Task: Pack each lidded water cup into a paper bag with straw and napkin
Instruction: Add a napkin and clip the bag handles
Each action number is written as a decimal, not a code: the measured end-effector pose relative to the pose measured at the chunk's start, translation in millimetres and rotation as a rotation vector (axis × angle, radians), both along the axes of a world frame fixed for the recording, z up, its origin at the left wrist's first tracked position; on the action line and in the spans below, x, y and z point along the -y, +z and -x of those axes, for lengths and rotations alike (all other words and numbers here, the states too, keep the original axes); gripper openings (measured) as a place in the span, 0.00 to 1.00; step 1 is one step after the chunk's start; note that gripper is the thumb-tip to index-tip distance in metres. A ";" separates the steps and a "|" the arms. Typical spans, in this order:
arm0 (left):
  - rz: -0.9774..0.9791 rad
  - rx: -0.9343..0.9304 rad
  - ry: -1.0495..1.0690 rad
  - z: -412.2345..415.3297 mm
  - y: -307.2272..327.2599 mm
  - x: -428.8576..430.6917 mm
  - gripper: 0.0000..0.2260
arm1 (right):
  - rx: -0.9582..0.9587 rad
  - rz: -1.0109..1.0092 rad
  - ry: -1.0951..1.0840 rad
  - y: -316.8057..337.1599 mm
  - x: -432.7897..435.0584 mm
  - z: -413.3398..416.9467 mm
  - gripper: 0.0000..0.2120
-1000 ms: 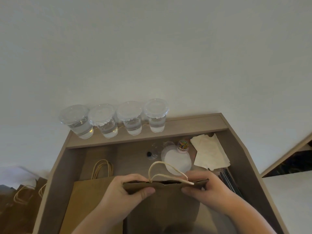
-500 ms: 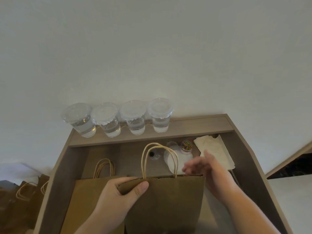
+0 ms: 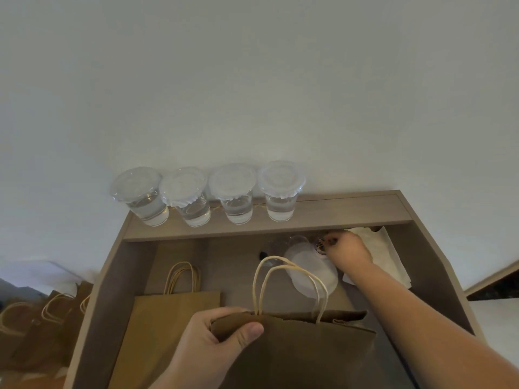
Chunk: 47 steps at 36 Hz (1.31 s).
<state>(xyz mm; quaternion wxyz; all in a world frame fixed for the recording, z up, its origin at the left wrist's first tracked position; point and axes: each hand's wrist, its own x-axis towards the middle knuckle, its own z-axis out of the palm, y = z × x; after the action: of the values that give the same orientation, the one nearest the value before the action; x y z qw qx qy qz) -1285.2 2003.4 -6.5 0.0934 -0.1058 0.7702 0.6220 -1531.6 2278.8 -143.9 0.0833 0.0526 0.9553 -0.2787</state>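
Four lidded water cups [image 3: 234, 196] stand in a row on the raised back ledge [image 3: 351, 211], well apart from both my hands, each part full of clear water. My left hand [image 3: 213, 343] pinches the left corner of the mouth of the brown paper bag [image 3: 295, 357], thumb pressed on the near side and fingers behind, holding it upright on the surface with its twisted handles [image 3: 280, 279] standing up. My right hand [image 3: 348, 249] is stretched out to the small jar [image 3: 320, 246] just beside the napkins [image 3: 389, 256], fingers curled down at it; whether they grip anything I cannot tell. I judge the cups weighty for their size, thin-walled and smooth, so they may give or slip under a squeeze. I would wrap my fingers round the wall below the lid, never lifting by the lid. The bag is light and floppy.
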 end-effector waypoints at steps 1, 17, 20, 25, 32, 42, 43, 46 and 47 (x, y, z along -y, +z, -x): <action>0.006 -0.004 -0.002 0.1 0.2 0.9 0.09 | 0.001 -0.020 0.020 -1.0 2.1 2.6 0.09; 0.314 -0.315 -0.143 -5.4 1.5 17.5 0.20 | -0.183 -0.152 0.130 -10.3 5.0 1.0 0.08; 0.329 -0.321 -0.136 -8.5 2.0 18.6 0.21 | -0.233 -0.061 0.130 -8.9 5.4 -5.1 0.06; 0.367 -0.345 -0.155 -12.5 6.7 19.2 0.19 | -0.273 0.063 0.079 -15.6 0.1 -26.3 0.05; 0.427 -0.357 -0.146 -16.5 9.7 24.6 0.15 | -0.217 0.234 -0.049 -10.3 -9.0 -28.5 0.10; 0.484 -0.326 -0.204 -27.6 14.0 27.4 0.26 | -0.026 0.620 -0.148 39.7 -1.8 -79.4 0.02; 0.470 -0.322 -0.204 -28.6 15.3 27.5 0.28 | 0.001 0.656 -0.104 53.6 3.5 -89.8 0.02; 0.300 -0.358 -0.129 -28.3 23.9 23.5 0.24 | 0.085 0.813 0.052 102.7 18.6 -120.4 0.04; 0.252 -0.391 -0.085 -26.0 28.3 21.8 0.22 | 0.091 0.863 0.112 119.1 23.3 -129.4 0.05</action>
<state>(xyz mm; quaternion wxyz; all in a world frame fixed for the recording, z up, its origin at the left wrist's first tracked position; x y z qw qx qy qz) -1259.3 1981.7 21.7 -0.0456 0.0384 0.8489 0.5251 -1402.2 2255.5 -24.8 0.1549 -0.0267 0.7482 -0.6446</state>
